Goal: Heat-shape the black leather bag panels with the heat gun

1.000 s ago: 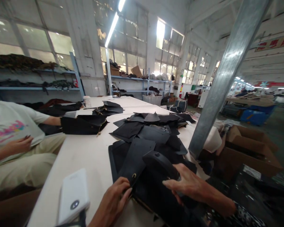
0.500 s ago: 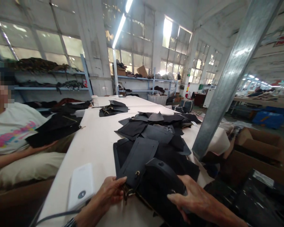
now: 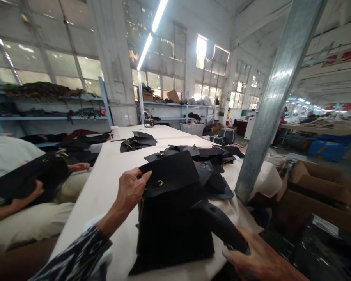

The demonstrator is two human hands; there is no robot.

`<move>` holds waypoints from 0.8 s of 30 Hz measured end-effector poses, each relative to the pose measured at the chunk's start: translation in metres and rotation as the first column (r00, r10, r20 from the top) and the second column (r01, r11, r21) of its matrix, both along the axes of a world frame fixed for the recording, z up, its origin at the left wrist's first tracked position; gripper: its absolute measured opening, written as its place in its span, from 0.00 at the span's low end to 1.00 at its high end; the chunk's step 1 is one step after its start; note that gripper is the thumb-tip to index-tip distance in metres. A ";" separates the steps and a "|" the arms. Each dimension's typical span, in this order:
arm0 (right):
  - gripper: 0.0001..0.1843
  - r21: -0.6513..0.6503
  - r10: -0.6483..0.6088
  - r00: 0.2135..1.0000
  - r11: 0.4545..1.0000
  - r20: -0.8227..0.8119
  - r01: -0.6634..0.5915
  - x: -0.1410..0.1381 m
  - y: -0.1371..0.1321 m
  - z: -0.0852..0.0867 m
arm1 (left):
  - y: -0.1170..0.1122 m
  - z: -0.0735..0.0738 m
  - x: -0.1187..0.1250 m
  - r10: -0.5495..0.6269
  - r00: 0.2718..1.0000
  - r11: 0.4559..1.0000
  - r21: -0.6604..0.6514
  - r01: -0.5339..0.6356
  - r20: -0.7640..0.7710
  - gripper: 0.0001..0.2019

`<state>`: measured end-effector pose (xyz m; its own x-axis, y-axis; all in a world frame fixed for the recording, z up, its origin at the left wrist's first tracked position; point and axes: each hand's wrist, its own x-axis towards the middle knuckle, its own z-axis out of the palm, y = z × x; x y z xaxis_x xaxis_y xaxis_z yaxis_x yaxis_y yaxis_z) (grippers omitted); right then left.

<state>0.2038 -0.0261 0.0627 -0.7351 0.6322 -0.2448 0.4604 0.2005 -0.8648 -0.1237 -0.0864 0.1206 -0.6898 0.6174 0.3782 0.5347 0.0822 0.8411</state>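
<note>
Left hand [image 3: 131, 185] pinching the left edge of the flap [image 3: 175, 173] on a black bag [image 3: 172, 232], thumb on top, other fingers tucked behind. Right hand [image 3: 253, 249] curled round the grip of a dark curved tool [image 3: 224, 223], tool head over the bag's right side. Touching or just above? Can't tell.

Probably light, floppy in the body and a bit stiffer in the flap, going by the clean straight edge. Smooth-looking, so maybe slightly slippery. Likely not fragile, but worth minding the gold fitting [image 3: 162, 182]. Best to grab by the flap's edge or the side, clear of the metal.

Sitting over the near end of a pale table [image 3: 108, 168], right in front of a messy pile of black pieces [image 3: 219, 183]. Off to the left, a co-worker [image 3: 17, 154] with another black piece in hand. Farther out: slanted metal post [image 3: 270, 101] by the table's right edge, open cardboard boxes [image 3: 318, 175], blue-framed shelves [image 3: 105, 102], grimy windows [image 3: 84, 68], tube light [image 3: 144, 51] overhead.
</note>
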 end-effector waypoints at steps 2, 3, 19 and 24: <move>0.18 0.037 -0.042 0.998 0.999 0.044 0.040 0.003 0.001 0.002 | -0.002 0.022 -0.001 0.085 0.903 0.992 0.122 -0.036 -0.421 0.12; 0.19 0.057 -0.064 0.996 0.997 0.061 0.060 0.004 0.000 0.004 | -0.005 0.027 0.001 0.143 0.771 0.981 0.191 -0.028 -0.621 0.11; 0.09 -0.051 -0.002 0.999 0.999 0.035 0.004 0.025 -0.030 0.004 | -0.025 -0.152 0.050 -0.629 0.256 0.776 -0.573 0.262 -0.734 0.15; 0.07 -0.066 0.052 0.998 0.997 0.043 -0.049 -0.002 -0.027 0.000 | -0.025 -0.154 0.049 -0.602 0.328 0.795 -0.508 0.332 -0.728 0.12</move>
